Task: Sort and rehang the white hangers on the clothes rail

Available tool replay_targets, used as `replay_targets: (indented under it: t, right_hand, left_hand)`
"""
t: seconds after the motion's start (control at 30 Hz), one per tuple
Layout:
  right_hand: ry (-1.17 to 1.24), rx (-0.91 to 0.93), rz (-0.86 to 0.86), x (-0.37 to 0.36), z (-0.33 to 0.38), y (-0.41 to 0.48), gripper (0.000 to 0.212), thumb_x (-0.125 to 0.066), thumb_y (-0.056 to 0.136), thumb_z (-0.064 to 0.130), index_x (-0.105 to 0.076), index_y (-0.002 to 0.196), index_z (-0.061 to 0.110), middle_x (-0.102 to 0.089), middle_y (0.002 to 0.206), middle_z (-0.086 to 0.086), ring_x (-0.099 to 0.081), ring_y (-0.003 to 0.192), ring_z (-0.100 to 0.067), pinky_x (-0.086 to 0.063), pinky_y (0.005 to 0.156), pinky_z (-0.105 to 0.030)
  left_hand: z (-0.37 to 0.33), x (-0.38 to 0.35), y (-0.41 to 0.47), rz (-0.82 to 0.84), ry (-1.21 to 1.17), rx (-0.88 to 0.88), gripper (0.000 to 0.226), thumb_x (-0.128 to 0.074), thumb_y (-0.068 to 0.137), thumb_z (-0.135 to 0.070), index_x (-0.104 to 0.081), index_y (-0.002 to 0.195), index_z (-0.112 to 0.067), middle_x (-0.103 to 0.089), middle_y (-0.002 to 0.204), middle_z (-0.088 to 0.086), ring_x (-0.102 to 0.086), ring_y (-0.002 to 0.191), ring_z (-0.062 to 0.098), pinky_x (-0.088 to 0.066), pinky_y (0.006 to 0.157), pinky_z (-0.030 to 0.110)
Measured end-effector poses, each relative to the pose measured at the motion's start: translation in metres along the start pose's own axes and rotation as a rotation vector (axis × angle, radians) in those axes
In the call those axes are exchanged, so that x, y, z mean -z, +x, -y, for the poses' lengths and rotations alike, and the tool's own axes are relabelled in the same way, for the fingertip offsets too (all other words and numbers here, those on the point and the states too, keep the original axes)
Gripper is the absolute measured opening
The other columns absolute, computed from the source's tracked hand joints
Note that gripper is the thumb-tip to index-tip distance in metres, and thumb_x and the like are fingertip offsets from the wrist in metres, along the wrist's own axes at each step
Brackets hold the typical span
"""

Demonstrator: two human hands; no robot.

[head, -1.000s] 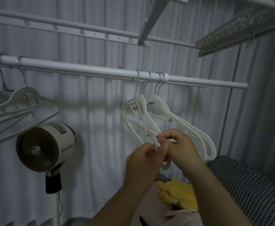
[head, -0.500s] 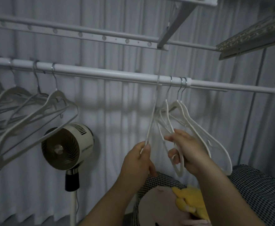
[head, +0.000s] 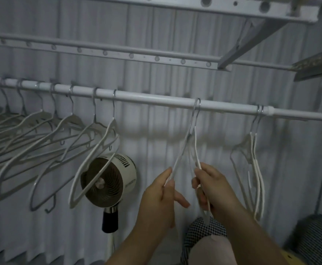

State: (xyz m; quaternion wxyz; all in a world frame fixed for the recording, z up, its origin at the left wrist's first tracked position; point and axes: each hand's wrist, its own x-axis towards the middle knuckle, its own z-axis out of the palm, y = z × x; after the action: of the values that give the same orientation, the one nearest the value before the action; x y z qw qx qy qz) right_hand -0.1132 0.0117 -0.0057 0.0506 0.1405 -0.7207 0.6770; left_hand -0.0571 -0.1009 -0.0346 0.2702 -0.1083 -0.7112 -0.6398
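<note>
Bare left hand (head: 159,199) and bare right hand (head: 216,190), with bare forearms (head: 137,245) behind them. Short, plain nails on the fingers (head: 181,200). Too dim and blurred for finer detail.

Home drying corner, white clothes rail (head: 156,97) hung with hangers (head: 259,180), pleated curtain (head: 41,236), pedestal fan (head: 106,180)

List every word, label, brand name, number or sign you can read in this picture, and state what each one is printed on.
Fan: one short line of dark print on the side of its pale housing, too blurred to read.
White hangers, clothes rail, curtain, checked fabric: no text visible on any of them.
</note>
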Motion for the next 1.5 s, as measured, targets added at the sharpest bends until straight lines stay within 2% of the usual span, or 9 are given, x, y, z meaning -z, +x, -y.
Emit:
replay_targets:
  t: [0.17,0.3,0.47,0.7,0.93,1.1,1.3,1.4,1.5]
  right_hand:
    - [0.005,0.013,0.075,-0.046,0.002,0.001,0.028,-0.037,0.095,0.015,-0.053,0.118,0.011,-0.042,0.06,-0.005,-0.031,0.025,-0.006,-0.026,0.029,-0.014]
    - [-0.004,0.022,0.118,-0.079,0.004,0.002,0.025,-0.035,0.095,0.014,-0.054,0.11,0.011,-0.038,0.058,-0.004,-0.028,0.025,-0.005,-0.024,0.03,-0.014]
    - [-0.009,0.026,0.152,-0.104,0.006,0.002,0.021,-0.034,0.094,0.014,-0.054,0.09,0.019,-0.038,0.058,-0.004,-0.029,0.025,-0.006,-0.025,0.031,-0.016]
    - [-0.045,0.035,0.155,-0.119,0.008,0.002,0.024,-0.035,0.095,0.015,-0.052,0.111,0.018,-0.039,0.056,-0.003,-0.032,0.023,-0.004,-0.026,0.031,-0.016]
    - [-0.019,0.048,0.164,-0.125,0.013,-0.004,0.032,-0.034,0.094,0.011,-0.057,0.08,0.029,-0.036,0.053,-0.001,-0.029,0.025,-0.005,-0.024,0.031,-0.015]
    - [-0.017,0.023,0.104,-0.116,0.008,-0.004,0.023,-0.034,0.095,0.013,-0.055,0.086,0.014,-0.036,0.058,-0.002,-0.027,0.027,-0.006,-0.023,0.034,-0.015]
    - [0.032,0.02,0.048,-0.104,0.004,-0.004,0.021,-0.035,0.096,0.014,-0.052,0.109,0.012,-0.034,0.056,-0.002,-0.027,0.025,-0.004,-0.024,0.031,-0.012]
    - [0.039,0.023,0.04,-0.102,0.005,-0.006,0.019,-0.035,0.096,0.014,-0.051,0.107,0.013,-0.034,0.057,-0.002,-0.027,0.025,-0.004,-0.024,0.031,-0.012]
    - [0.035,0.022,0.039,-0.102,0.006,-0.006,0.018,-0.035,0.096,0.014,-0.05,0.107,0.014,-0.035,0.057,-0.002,-0.028,0.025,-0.004,-0.024,0.03,-0.012]
  left_hand:
    - [0.009,0.034,-0.002,-0.102,-0.01,0.013,0.04,-0.034,0.096,-0.016,-0.037,0.136,-0.018,-0.064,0.045,-0.011,-0.042,0.027,0.004,-0.035,0.034,0.014]
    - [0.015,0.057,-0.001,-0.145,0.034,0.024,0.041,-0.034,0.096,-0.015,-0.036,0.137,-0.017,-0.062,0.04,-0.016,-0.055,0.058,-0.017,-0.035,0.074,0.003]
    - [0.017,0.075,-0.001,-0.175,0.032,0.043,0.042,-0.035,0.096,-0.015,-0.035,0.138,-0.017,-0.062,0.041,-0.016,-0.056,0.058,-0.015,-0.034,0.063,-0.005]
    - [0.024,0.084,-0.003,-0.215,0.014,-0.011,0.04,-0.037,0.095,-0.011,-0.04,0.135,-0.015,-0.063,0.043,-0.013,-0.059,0.061,-0.008,-0.037,0.061,-0.002]
    - [0.028,0.089,-0.002,-0.216,0.005,-0.033,0.041,-0.036,0.095,-0.012,-0.042,0.135,-0.014,-0.065,0.048,-0.015,-0.062,0.062,0.017,-0.047,0.077,0.027]
    - [0.024,0.089,-0.004,-0.189,-0.041,0.037,0.041,-0.034,0.096,-0.015,-0.04,0.136,-0.013,-0.063,0.041,-0.009,-0.049,0.034,0.0,-0.036,0.035,0.01]
    - [0.02,0.082,-0.005,-0.191,-0.026,0.049,0.042,-0.034,0.096,-0.014,-0.035,0.138,-0.016,-0.065,0.043,-0.011,-0.043,0.037,0.004,-0.051,0.06,0.042]
    - [0.02,0.081,-0.005,-0.203,-0.043,0.035,0.043,-0.035,0.095,-0.014,-0.034,0.138,-0.018,-0.065,0.045,-0.012,-0.039,0.026,0.002,-0.035,0.031,0.016]
    - [0.019,0.083,-0.006,-0.212,-0.033,0.038,0.044,-0.035,0.095,-0.015,-0.033,0.139,-0.02,-0.066,0.048,-0.015,-0.038,0.024,0.003,-0.031,0.027,0.013]
